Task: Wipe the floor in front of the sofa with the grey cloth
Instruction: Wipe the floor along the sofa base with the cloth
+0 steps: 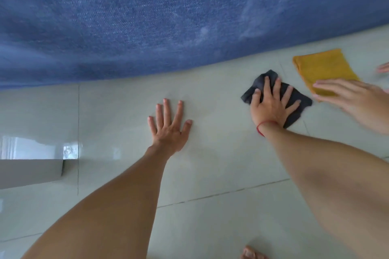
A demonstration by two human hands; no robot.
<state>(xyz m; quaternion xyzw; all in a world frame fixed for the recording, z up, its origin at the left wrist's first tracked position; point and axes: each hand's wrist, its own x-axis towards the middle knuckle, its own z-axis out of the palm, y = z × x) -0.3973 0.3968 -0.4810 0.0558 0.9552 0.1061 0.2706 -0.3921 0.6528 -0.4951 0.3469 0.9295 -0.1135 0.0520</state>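
Note:
The dark grey cloth (260,82) lies crumpled on the pale tiled floor (210,174), just in front of the blue fabric sofa (168,17). My right hand (271,105), with a red string at the wrist, presses flat on the cloth with spread fingers and covers its middle. My left hand (169,124) rests palm down on the bare tile to the left of the cloth, fingers apart and holding nothing.
Another person's hand (353,99) presses on a yellow cloth (324,67) right of mine, close to my right hand. More fingertips (383,67) show at the right edge. A grey box-like object (29,172) sits at the left. Toes (252,253) show at the bottom.

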